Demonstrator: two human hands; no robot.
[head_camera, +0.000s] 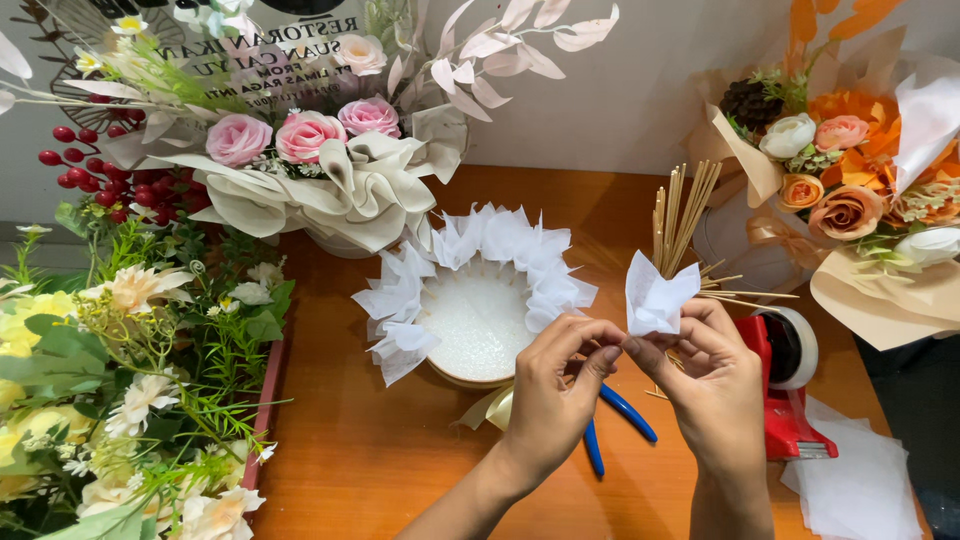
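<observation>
Two hands pinch a folded white tissue piece above an orange table.

The right hand (715, 375) rises from the lower edge, wrist straight, fingers curled upward, thumb and forefinger closed on the base of the folded white tissue piece (656, 295). The left hand (560, 385) comes in at a slant from lower left, fingers bent, its fingertips meeting the same pinch just left of it. Behind the grip stands a bundle of wooden skewers (680, 215). Left of it sits a white foam-filled bowl (478, 320) ringed with tissue ruffles. Blue-handled pliers (610, 420) lie under the wrists; a red tape dispenser (785, 375) sits right on the table (360, 460).
</observation>
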